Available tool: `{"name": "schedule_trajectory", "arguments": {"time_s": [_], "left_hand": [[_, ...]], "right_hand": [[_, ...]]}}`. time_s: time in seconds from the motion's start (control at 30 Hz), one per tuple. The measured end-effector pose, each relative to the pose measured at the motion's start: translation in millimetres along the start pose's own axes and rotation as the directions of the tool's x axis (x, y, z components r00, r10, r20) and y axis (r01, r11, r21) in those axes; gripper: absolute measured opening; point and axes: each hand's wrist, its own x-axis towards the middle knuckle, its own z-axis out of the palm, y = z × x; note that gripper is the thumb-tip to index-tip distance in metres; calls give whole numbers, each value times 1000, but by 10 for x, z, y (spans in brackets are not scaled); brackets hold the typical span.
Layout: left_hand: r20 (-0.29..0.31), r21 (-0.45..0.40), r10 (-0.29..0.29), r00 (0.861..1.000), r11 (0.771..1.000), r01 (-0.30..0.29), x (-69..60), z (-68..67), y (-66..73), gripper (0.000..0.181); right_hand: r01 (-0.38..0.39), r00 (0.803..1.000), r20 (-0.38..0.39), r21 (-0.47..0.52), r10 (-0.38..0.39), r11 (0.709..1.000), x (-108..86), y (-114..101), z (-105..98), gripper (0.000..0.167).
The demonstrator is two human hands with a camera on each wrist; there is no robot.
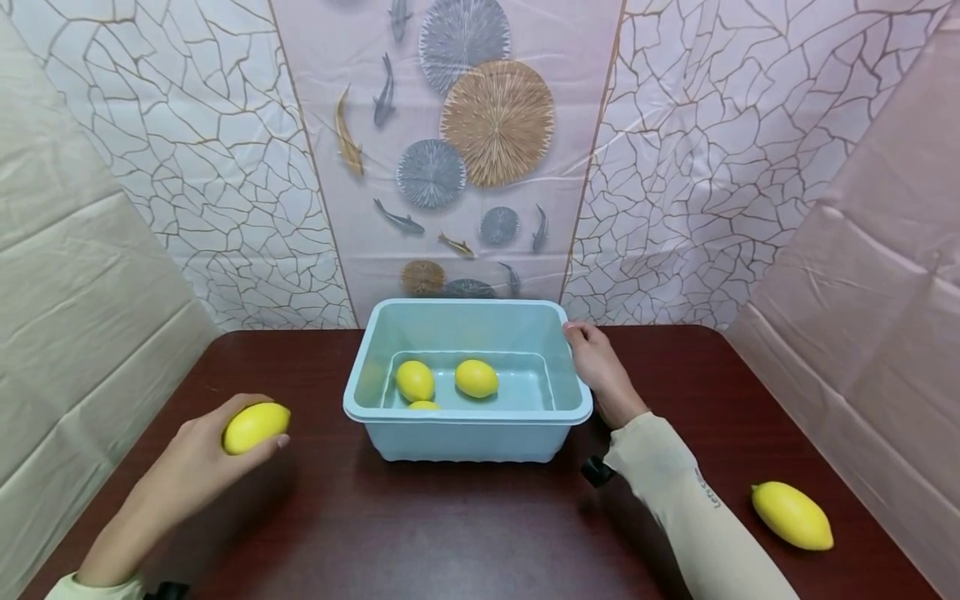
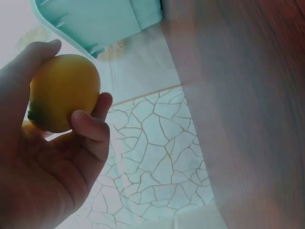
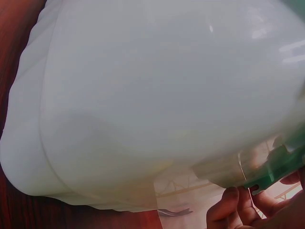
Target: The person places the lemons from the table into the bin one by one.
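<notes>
At far left, a pale side cloth [image 1: 82, 275] hangs in creases beside the table [image 1: 465, 525], whose top is dark reddish brown. Over the table's left part is the left hand [image 1: 197, 457], clamped on the held lemon [image 1: 257, 427]; thumb and fingers lie on opposite sides of the fruit. The left wrist view shows this lemon raised off the table, its green-tinged end toward the palm. A pale cuff [image 1: 97, 588] and a dark wrist piece [image 1: 168, 591] show at the lower edge.

At centre, the light blue tub [image 1: 468, 442] stands upright on the table, well apart from the held lemon. Inside, from left to right, are the left lemon [image 1: 415, 382], the front lemon [image 1: 424, 406], mostly hidden by the near wall, and the right lemon [image 1: 476, 379]. Behind rises a backdrop [image 1: 465, 250] printed with discs and fish, flanked by crackle-patterned panels.

At the tub's right side, the right hand [image 1: 607, 379] grips the rim, its fingers bent at the edge in the right wrist view. A cream sleeve [image 1: 675, 492] covers the forearm. At far right, the loose lemon [image 1: 792, 516] lies on the table, near a second creased cloth [image 1: 855, 358].
</notes>
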Motion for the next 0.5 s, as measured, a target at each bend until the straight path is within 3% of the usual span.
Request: {"name": "schedule_trajectory", "arguments": {"time_s": [0.13, 0.5], "left_hand": [[-38, -7, 25, 999, 1000, -26, 9, 8, 29, 46], [-41, -76, 21, 999, 997, -24, 106, -14, 175, 45]], "right_hand": [[7, 1000, 4, 3, -7, 1000, 0, -14, 3, 55], [-5, 1000, -7, 0, 5, 1000, 10, -17, 1, 54]]}}
